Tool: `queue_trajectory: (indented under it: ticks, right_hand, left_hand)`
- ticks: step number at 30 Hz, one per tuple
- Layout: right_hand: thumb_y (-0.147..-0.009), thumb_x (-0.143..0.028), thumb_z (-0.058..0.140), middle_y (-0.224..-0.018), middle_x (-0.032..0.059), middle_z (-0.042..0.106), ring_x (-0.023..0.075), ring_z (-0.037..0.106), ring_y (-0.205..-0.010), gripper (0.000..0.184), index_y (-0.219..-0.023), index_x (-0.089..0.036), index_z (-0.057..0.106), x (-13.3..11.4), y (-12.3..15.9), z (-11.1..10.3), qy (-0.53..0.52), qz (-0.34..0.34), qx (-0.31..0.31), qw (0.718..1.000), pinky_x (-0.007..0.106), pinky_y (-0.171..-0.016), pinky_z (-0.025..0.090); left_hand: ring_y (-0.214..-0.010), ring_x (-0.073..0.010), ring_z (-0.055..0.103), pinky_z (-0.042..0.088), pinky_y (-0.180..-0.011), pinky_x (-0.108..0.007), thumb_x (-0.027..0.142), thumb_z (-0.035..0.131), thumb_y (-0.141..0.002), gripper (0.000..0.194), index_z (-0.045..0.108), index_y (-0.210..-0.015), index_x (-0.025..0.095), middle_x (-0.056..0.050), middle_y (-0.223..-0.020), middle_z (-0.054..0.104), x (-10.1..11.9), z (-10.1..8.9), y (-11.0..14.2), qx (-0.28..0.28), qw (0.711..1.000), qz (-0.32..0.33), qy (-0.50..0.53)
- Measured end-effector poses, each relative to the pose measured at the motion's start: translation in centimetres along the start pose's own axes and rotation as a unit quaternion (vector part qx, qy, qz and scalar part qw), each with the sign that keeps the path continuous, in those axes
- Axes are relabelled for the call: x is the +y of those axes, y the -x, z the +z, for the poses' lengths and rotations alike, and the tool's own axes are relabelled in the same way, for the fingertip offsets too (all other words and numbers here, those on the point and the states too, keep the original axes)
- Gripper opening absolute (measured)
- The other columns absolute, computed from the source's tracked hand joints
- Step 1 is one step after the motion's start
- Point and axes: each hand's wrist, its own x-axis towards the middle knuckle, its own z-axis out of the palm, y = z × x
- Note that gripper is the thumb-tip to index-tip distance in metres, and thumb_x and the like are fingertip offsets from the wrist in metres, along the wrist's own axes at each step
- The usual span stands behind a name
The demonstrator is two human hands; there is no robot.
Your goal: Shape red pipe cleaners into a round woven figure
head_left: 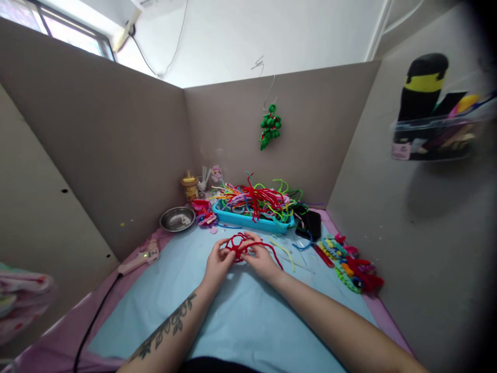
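Over the middle of the blue cloth, both hands are at one piece of bent red chenille stems [236,241], formed into open loops. My left hand [217,260] pinches its left and lower side between thumb and fingers. From the right, my right hand [261,263] has its fingers closed on the same piece near its centre. A loose red stem runs over the back of the right hand and hangs down to the right. My fingers partly cover the loops, so how they are joined cannot be made out.
Behind my hands, a blue tray [256,223] overflows with colourful chenille stems. A metal bowl [165,221] and a corded glue gun [135,262] lie left. At right are a black phone [311,224], a red-handled tool [323,255] and colourful fuzzy pieces [349,264]. Partitions surround the table.
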Motion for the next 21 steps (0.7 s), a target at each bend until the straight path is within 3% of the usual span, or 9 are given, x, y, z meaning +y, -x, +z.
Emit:
queue_trajectory:
  ticks: [4,11,21]
  right_hand:
    - [-0.071,-0.016,0.057,-0.132,0.0016,0.037,0.0214,0.035,-0.123,0.018,-0.084,-0.024,0.066,-0.31,0.11,-0.26,0.039,-0.042,-0.022,0.998,0.037,-0.105,0.025]
    - [-0.074,-0.021,0.061,-0.135,0.0016,0.033,0.0235,0.029,-0.126,0.005,-0.074,-0.023,0.065,-0.92,0.26,-0.67,0.118,-0.096,-0.05,0.987,0.041,-0.105,0.022]
    - [-0.073,-0.031,0.064,-0.125,0.0051,0.043,0.0214,0.039,-0.119,0.016,-0.065,-0.02,0.056,-0.39,0.57,-0.03,0.009,-0.06,0.009,0.998,0.035,-0.1,0.03]
  left_hand:
    - [-0.053,-0.0096,0.055,0.041,-0.054,-0.02,0.033,0.065,-0.071,0.048,0.043,-0.111,0.017,0.003,-0.062,0.059,-0.31,-0.15,-0.05,0.001,1.0,-0.009,0.007]
    - [-0.05,-0.0086,0.052,0.04,-0.052,-0.02,0.032,0.067,-0.07,0.049,0.043,-0.11,0.017,0.004,-0.06,0.058,-0.25,-0.2,0.09,-0.019,0.998,-0.031,0.043]
    - [-0.056,-0.0116,0.058,0.042,-0.057,-0.021,0.032,0.07,-0.067,0.049,0.043,-0.106,0.018,0.004,-0.06,0.059,0.2,0.24,0.33,-0.027,0.998,-0.02,0.057]
